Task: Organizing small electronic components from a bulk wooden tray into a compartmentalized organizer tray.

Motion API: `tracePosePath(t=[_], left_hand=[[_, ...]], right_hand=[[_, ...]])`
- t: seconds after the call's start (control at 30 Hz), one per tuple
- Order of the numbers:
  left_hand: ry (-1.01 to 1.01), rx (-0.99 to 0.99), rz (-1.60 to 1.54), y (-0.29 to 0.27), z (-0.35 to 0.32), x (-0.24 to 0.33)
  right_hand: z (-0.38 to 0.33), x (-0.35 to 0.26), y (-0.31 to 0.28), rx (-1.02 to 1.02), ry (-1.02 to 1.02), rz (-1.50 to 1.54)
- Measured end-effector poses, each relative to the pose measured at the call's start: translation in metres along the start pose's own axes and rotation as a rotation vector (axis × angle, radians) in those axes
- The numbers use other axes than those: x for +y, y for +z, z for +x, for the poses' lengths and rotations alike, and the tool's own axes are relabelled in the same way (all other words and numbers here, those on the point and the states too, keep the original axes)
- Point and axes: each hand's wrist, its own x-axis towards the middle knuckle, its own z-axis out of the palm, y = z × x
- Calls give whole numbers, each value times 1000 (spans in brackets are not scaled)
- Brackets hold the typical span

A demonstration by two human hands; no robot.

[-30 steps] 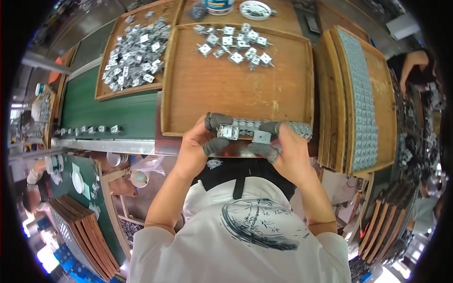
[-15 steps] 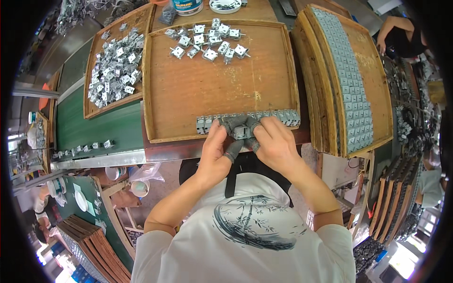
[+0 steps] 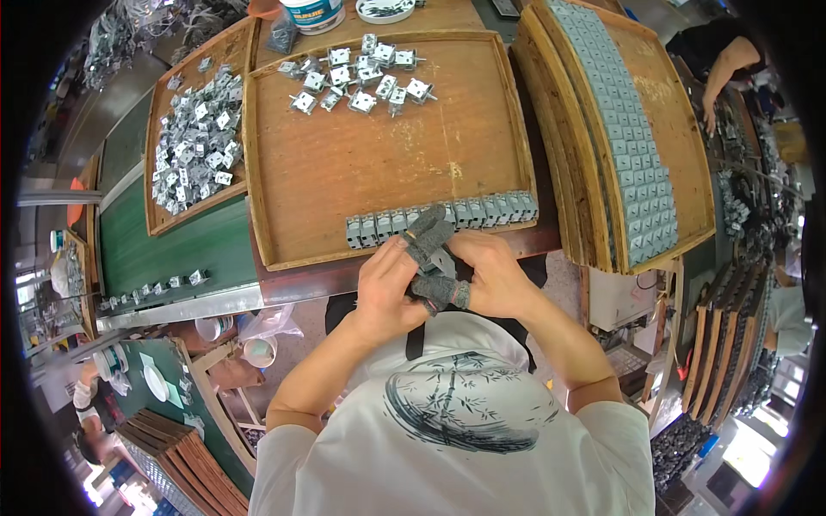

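Just over the near edge of a wooden tray (image 3: 344, 163), my left hand (image 3: 387, 284) and my right hand (image 3: 492, 273) meet around a small grey metal box-shaped part (image 3: 441, 261). Grey cloth wraps cover several fingertips and hide most of this part. Both hands are closed, the fingers pressed in from either side. Right behind them, a row of similar grey metal parts (image 3: 495, 210) stands side by side along the tray's near rim. A loose cluster of silvery parts with thin shafts (image 3: 363, 101) lies at the tray's far side.
A second tray (image 3: 157, 193) at left holds a heap of silvery parts (image 3: 200, 129). Several parts (image 3: 175, 281) sit on the green surface (image 3: 172, 245). Stacked trays (image 3: 572, 172) stand at right, the top one carrying rows of grey parts (image 3: 632, 146). A bucket (image 3: 311, 15) stands behind.
Both hands have drawn back from the row toward my body, keeping the metal part between them and turning it. The view has shifted slightly. At far right, another person's arm has lowered.
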Motion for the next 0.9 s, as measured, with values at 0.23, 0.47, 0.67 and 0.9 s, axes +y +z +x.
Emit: tracePosePath(t=[0.23,0.47,0.67,0.9], left_hand=[[-178,-130,85,-1,2,-1],[-635,68,332,-85,-35,-85],[-713,-109,-121,-103,-82,-172],[-770,-266,-446,-73,-58,-146]], right_hand=[[-11,-2,-42,122,52,-246],[-56,67,-229,922,531,-594],[-105,165,-295,684,722,-472],[-103,179,-310,634,725,235]])
